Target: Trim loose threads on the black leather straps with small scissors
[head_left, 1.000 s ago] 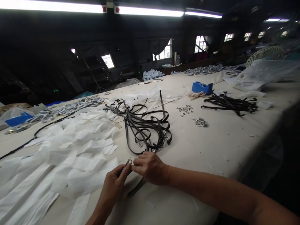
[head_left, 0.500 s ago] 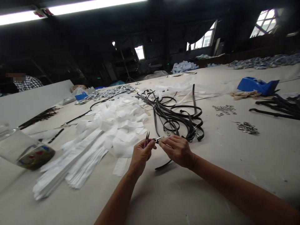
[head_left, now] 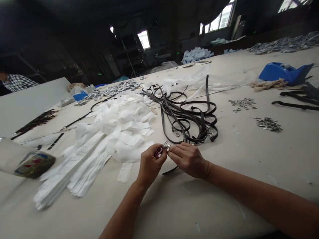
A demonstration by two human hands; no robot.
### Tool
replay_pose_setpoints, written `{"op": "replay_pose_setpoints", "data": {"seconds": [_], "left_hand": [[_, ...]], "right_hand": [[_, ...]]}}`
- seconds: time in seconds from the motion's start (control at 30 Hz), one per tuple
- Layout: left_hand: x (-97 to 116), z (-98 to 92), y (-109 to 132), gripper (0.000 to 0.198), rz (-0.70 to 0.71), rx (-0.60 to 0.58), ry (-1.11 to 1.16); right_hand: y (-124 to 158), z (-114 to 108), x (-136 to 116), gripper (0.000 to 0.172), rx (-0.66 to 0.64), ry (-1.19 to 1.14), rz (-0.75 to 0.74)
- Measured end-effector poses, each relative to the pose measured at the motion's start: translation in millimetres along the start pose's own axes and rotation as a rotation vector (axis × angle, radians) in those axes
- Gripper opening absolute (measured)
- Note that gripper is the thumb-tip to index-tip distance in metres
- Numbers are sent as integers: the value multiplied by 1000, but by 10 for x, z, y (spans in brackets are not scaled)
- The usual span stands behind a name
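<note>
My left hand (head_left: 150, 163) is closed around a small pair of snips with reddish handles (head_left: 159, 152), blades pointing up to the right. My right hand (head_left: 188, 158) pinches the metal clip end (head_left: 168, 147) of a black strap (head_left: 169, 170), which runs under my fingers onto the table. The snips' tips meet the clip between my two hands. Just beyond them lies a tangle of black straps (head_left: 189, 114) with metal clips.
A heap of white fabric strips (head_left: 109, 136) spreads to the left. Small piles of metal rings (head_left: 269, 123) and a blue tape dispenser (head_left: 284, 71) sit at the right. A clear bag (head_left: 25, 161) lies far left. A person in a checked shirt (head_left: 17, 81) is at the back left.
The view swung left and down. My hands lifted the strap's clip end, then lowered it slightly, with the snips brought against the clip.
</note>
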State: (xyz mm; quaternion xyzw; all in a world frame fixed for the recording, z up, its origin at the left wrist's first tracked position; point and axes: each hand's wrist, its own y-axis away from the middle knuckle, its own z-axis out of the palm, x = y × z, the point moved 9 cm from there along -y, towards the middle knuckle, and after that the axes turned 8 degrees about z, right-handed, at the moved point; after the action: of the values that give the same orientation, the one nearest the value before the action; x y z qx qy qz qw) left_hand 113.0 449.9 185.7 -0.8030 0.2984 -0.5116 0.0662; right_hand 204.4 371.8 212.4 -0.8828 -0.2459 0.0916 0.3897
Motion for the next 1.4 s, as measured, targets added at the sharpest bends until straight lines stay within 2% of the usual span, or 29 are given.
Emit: {"op": "replay_pose_setpoints", "data": {"seconds": [0.1, 0.2, 0.27, 0.33, 0.4, 0.5, 0.57, 0.67, 0.77, 0.83, 0.9, 0.97, 1.0, 1.03, 1.1, 1.17, 1.27, 1.4], "left_hand": [[110, -38, 12, 12, 98, 10, -245], [95, -109, 15, 14, 66, 99, -265], [10, -126, 13, 16, -13, 148, -74], [-104, -79, 13, 18, -119, 159, 237], [-184, -17, 18, 23, -217, 165, 545], [-242, 44, 37, 27, -343, 166, 828], [-253, 96, 60, 26, -419, 139, 934], [-231, 225, 105, 24, -508, 53, 1037], [-226, 308, 133, 28, -539, 2, 1027], [-249, 235, 115, 31, -486, 48, 885], [-229, -2, 75, 28, -346, 190, 613], [-66, -322, 75, 20, -133, 381, 276], [66, -436, 93, 16, -14, 446, 122], [202, -487, 106, 12, 101, 465, 0], [416, -420, 104, 15, 300, 367, -117], [521, -241, 91, 22, 434, 184, -120], [472, -68, 72, 31, 473, 20, -111], [389, -70, 92, 35, 480, -29, -177]], "right_hand": [[-10, 9, 1, 20, -14, 19, 25], [-21, 21, 10, 22, -10, 0, 98], [-20, 32, 59, 21, -1, -62, 206], [0, 88, 160, 16, -28, -208, 358], [50, 209, 301, 11, -109, -413, 541], [144, 402, 476, 23, -255, -709, 775], [147, 468, 487, 28, -345, -906, 803], [89, 479, 367, 27, -484, -1195, 723], [60, 438, 322, 21, -515, -1287, 721], [74, 434, 354, 18, -488, -1271, 785], [112, 457, 394, 16, -461, -1276, 870], [155, 486, 432, 15, -429, -1308, 947], [173, 495, 448, 16, -411, -1324, 977], [189, 501, 460, 16, -397, -1338, 999], [211, 500, 468, 18, -383, -1361, 1026], [223, 484, 462, 19, -378, -1385, 1041], [216, 461, 456, 19, -378, -1429, 1046], [148, 463, 487, 16, -335, -1500, 1010]]}}
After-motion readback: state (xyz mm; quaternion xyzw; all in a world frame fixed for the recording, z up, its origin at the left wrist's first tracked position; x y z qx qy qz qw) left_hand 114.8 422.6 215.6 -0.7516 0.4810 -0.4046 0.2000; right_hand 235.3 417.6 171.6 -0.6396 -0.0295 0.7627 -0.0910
